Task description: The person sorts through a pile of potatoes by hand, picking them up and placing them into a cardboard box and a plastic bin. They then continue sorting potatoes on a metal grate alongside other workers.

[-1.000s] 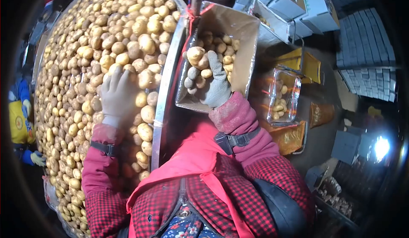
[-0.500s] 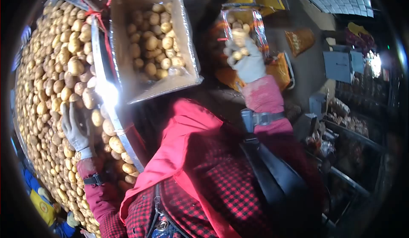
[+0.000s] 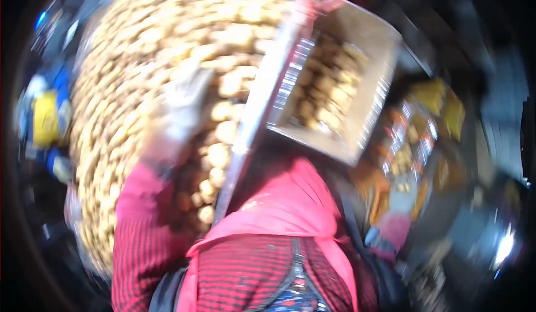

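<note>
The view is smeared by motion. My left hand (image 3: 187,102), in a pale glove, is over the wide bed of potatoes (image 3: 128,77), near the metal rail; its fingers are too blurred to read. Lower right, my right hand (image 3: 401,196), gloved in grey, is at the near end of a bag of potatoes (image 3: 407,153) with shiny striped edges. Small pale potatoes show at its fingertips, but its grip is blurred. Between the hands stands an open cardboard box (image 3: 363,105) with potatoes in its bottom.
A metal rail (image 3: 254,105) runs between the potato bed and the box. At the far left is a co-worker in blue and yellow (image 3: 46,119). Yellow bags (image 3: 441,102) lie at the right. A bright light (image 3: 505,246) shines at the lower right.
The whole view has turned, shifting the box and bag to the right. My left hand has moved up from lying over the potatoes; my right hand is lower, at the bag's near end.
</note>
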Tool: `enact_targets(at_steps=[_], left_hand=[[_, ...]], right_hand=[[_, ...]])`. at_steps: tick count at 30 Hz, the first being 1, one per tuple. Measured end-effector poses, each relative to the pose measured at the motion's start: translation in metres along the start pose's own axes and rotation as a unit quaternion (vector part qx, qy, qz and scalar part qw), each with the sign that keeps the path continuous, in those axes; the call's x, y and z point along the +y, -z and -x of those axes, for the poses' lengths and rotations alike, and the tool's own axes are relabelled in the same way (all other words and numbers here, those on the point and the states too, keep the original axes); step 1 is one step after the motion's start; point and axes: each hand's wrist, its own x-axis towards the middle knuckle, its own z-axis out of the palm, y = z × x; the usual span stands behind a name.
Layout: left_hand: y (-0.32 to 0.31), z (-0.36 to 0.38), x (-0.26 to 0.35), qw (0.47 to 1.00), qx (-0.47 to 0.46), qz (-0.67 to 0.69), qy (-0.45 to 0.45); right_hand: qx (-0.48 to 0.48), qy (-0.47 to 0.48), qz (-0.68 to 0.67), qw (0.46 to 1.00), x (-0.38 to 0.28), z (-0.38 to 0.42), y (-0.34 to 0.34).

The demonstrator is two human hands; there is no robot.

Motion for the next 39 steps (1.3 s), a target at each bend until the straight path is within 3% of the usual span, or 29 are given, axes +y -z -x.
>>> enact_targets(at_steps=[2,4,5,6,8,10,11,14,15,16,18,21,26,28,29,30,32,33,34,35,36,38,39], left_hand=[[0.010,0.002,0.000,0.999,-0.022,-0.016,0.023],[0.013,0.011,0.000,0.998,-0.042,-0.028,0.042],[0.019,0.013,0.003,0.997,-0.058,0.002,0.045],[0.025,0.018,0.003,0.996,-0.072,0.037,0.046],[0.036,0.035,-0.003,0.997,-0.052,0.043,0.045],[0.063,0.053,-0.013,0.993,-0.064,0.041,0.089],[0.078,0.064,-0.021,0.991,-0.054,0.035,0.117],[0.126,0.094,-0.057,0.969,-0.059,-0.008,0.241],[0.134,0.108,-0.074,0.954,-0.063,-0.009,0.292],[0.143,0.121,-0.089,0.929,-0.091,-0.030,0.359],[0.150,0.143,-0.127,0.935,-0.095,-0.105,0.327],[0.159,0.114,-0.157,0.919,-0.142,-0.077,0.360],[0.103,0.078,-0.234,0.919,-0.131,0.015,0.372],[0.069,0.085,-0.244,0.924,-0.174,-0.027,0.339],[0.070,0.080,-0.237,0.918,-0.173,-0.047,0.353],[0.077,0.071,-0.242,0.918,-0.179,-0.044,0.350],[0.087,0.071,-0.256,0.874,-0.088,0.158,0.450],[0.088,0.069,-0.269,0.900,-0.069,0.102,0.419],[0.101,0.049,-0.266,0.881,-0.120,-0.028,0.456],[0.092,0.054,-0.284,0.900,-0.122,-0.094,0.409],[0.083,0.059,-0.307,0.912,-0.121,-0.157,0.358],[0.064,0.059,-0.340,0.843,-0.300,-0.165,0.414],[0.051,0.059,-0.352,0.829,-0.309,-0.192,0.425]], right_hand=[[-0.081,0.030,0.058,0.995,-0.002,0.019,-0.130],[-0.249,0.096,0.176,0.948,0.012,-0.001,-0.187],[-0.236,0.046,0.131,0.962,0.022,0.031,-0.255],[-0.309,0.185,0.269,0.893,0.045,0.045,-0.291],[-0.412,0.168,0.245,0.862,0.074,0.074,-0.361],[-0.469,-0.023,0.143,0.871,0.099,0.102,-0.426],[-0.512,-0.105,0.083,0.849,0.117,0.114,-0.450],[-0.512,-0.207,0.114,0.826,0.174,0.151,-0.502],[-0.569,-0.206,0.129,0.785,0.197,0.155,-0.514],[-0.592,-0.114,0.190,0.775,0.218,0.172,-0.521],[-0.573,-0.233,0.199,0.760,0.238,0.208,-0.551],[-0.636,-0.328,0.125,0.687,0.293,0.206,-0.579],[-0.633,-0.340,0.095,0.689,0.333,0.204,-0.596],[-0.637,-0.342,0.081,0.686,0.340,0.195,-0.596],[-0.680,-0.145,0.174,0.697,0.335,0.208,-0.592],[-0.691,-0.188,0.144,0.683,0.335,0.203,-0.593],[-0.670,-0.295,0.105,0.673,0.341,0.199,-0.591],[-0.687,-0.279,0.129,0.659,0.341,0.200,-0.590],[-0.703,-0.260,0.153,0.645,0.339,0.203,-0.590],[-0.710,-0.234,0.188,0.637,0.336,0.204,-0.592],[-0.692,-0.286,0.168,0.641,0.334,0.204,-0.593],[-0.662,-0.325,0.166,0.654,0.331,0.202,-0.596],[-0.673,-0.297,0.169,0.656,0.330,0.202,-0.596]])
